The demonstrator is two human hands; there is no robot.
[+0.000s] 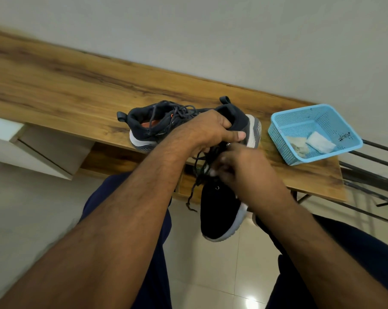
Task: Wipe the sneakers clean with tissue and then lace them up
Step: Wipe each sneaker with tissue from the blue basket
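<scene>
Black mesh sneaker with a white sole (219, 210) hangs off the wooden surface (77, 85); left hand (208, 130) clamps its heel collar, blurred right hand (235, 163) apparently pinches the dark lace (196, 181). Best to feed each eyelet evenly, keeping tension.

Counter (55, 85) lay bare along its left stretch and back edge, giving open passage. A sneaker (144, 128) stood mid-counter at the front edge. A blue basket (284, 139) occupied the right end, with a narrow gap between them.
</scene>
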